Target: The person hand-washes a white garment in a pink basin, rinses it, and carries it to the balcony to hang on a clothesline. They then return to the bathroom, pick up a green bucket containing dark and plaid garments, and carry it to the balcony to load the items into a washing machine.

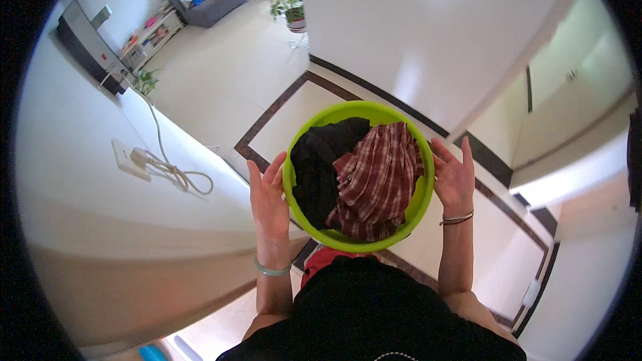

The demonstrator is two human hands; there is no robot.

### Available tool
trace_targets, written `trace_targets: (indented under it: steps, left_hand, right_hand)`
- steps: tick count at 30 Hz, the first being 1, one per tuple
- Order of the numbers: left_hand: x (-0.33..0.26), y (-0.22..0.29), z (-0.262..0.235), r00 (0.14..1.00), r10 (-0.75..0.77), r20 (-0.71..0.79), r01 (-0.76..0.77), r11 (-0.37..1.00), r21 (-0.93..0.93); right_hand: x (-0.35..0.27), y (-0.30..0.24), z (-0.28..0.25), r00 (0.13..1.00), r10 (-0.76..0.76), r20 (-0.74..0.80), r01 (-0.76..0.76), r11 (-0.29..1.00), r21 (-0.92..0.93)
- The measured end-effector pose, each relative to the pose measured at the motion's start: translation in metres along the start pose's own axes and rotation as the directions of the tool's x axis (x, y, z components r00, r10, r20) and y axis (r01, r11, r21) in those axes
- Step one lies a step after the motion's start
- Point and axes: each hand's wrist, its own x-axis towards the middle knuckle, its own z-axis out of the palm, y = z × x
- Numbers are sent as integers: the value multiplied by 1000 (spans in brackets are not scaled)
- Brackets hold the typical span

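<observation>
A round lime-green basin (422,208) is held up in front of my body, between my two hands. Inside it lie a crumpled black garment (319,168) on the left and a dark red plaid shirt (376,184) on the right. My left hand (269,197) grips the basin's left side, its thumb raised and its fingers reaching under the rim. On the opposite side, my right hand (455,180) supports the basin the same way, thumb up. Fingertips of both hands are partly hidden behind the basin.
At left, a wall socket (130,159) carries a plug with a looped cable (175,172). A white wall corner (414,33) stands ahead on the right. Farther off are a potted plant (294,15), a grey sofa (212,3) and a low shelf (152,39). Dark bands border the tiled floor (234,67).
</observation>
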Motion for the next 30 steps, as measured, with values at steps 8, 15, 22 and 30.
trace_targets:
  steps: [8, 15, 22, 30]
  left_hand:
    - [121, 42, -5, 975, 112, -193, -123, 991, -43]
    - [232, 103, -5, 959, 150, -242, -184, 975, -124]
    - [366, 163, -18, 918, 199, -344, -272, 946, -179]
    - [469, 258, -31, 847, 263, -462, -360, 923, -135]
  right_hand:
    - [179, 23, 70, 961, 222, 164, -214, 975, -63]
    - [304, 46, 177, 925, 309, 222, -301, 951, -69]
    - [455, 82, 285, 886, 398, 236, -364, 915, -176]
    - [575, 139, 436, 840, 462, 285, -382, 876, -295]
